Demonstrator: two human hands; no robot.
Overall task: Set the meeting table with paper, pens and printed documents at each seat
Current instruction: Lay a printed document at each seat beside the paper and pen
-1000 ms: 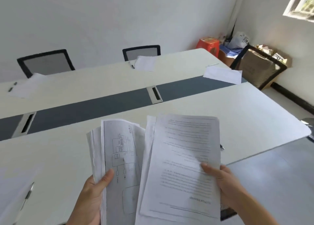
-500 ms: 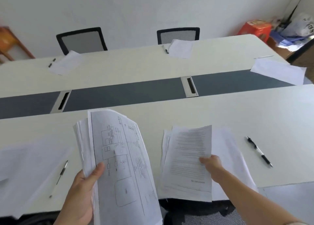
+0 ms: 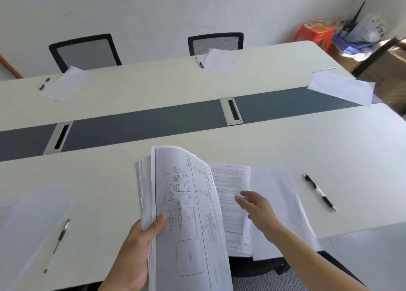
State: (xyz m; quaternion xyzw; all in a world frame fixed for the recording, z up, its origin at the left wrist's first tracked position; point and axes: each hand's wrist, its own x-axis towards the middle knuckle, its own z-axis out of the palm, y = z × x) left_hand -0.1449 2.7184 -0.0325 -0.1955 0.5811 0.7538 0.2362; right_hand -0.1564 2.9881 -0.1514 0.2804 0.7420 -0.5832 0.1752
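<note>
Released, the document (image 3: 228,180) lies flat under the right hand's (image 3: 257,207) loose fingers. Left hand (image 3: 134,246) grips the stack (image 3: 186,202) overlapping it; pen (image 3: 319,191) at right.

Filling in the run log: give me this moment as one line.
left hand: grips document stack | right hand: open above printed document on table | pen: lies right of it
</note>
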